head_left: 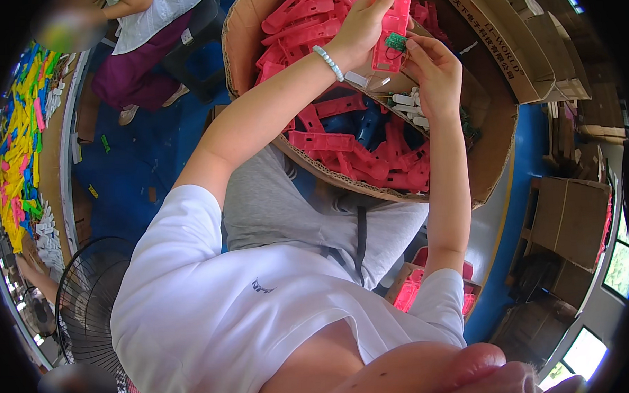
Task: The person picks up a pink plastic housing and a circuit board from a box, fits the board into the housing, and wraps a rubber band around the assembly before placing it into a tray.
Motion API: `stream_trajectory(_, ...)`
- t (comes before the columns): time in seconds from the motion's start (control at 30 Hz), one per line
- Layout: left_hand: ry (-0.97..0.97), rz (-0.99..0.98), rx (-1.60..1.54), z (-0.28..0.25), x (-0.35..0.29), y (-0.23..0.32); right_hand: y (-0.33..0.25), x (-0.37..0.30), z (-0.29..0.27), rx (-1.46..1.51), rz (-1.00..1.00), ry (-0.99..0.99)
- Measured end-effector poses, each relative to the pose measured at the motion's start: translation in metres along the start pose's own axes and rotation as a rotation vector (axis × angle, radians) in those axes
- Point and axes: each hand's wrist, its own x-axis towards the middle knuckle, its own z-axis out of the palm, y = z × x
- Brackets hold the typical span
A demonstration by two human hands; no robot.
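My left hand (365, 30), with a beaded bracelet at the wrist, grips a pink plastic shell (398, 12) above the cardboard bin. A small green circuit board (395, 41) with thin wires lies against the shell, pinched at its edge by the closed fingers of my right hand (435, 71). Below the hands, several white plastic pieces with wires (410, 108) lie on cardboard inside the bin. Pink shells (305, 20) pile up at the far left of the bin. More pink shells (337, 142) fill its near part, with blue pieces (369, 125) among them.
The bin's cardboard wall (497, 169) curves close round my forearms. Left stand a black fan (89, 301) and a table heaped with coloured plastic pieces (25, 148); a seated person (143, 57) is beyond. Cardboard boxes (568, 212) stack at right; a small box of pink pieces (409, 290) sits beside my leg.
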Motion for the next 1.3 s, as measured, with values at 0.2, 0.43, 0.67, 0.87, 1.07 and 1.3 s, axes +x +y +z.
stream_trajectory(0.2,0.037,0.161,-0.389,0.016,-0.005,0.011,-0.006,-0.002,-0.016,0.332,0.056,-0.133)
stream_trajectory(0.43,-0.346,-0.059,-0.098,0.004,-0.014,0.052,-0.012,0.009,-0.069,0.270,-0.210,-0.047)
stream_trajectory(0.67,-0.545,-0.417,0.350,0.011,-0.009,0.037,-0.030,0.001,-0.080,-0.388,-0.490,0.009)
stream_trajectory(0.87,-0.345,-0.231,-0.120,0.023,-0.017,0.016,-0.026,-0.002,-0.049,0.042,-0.262,0.053)
stream_trajectory(1.07,-0.279,-0.118,-0.045,0.035,-0.027,0.014,-0.023,-0.006,-0.033,-0.014,-0.237,0.112)
stream_trajectory(1.3,-0.283,0.057,0.116,0.039,-0.028,0.016,-0.016,-0.006,-0.027,0.091,-0.163,0.132)
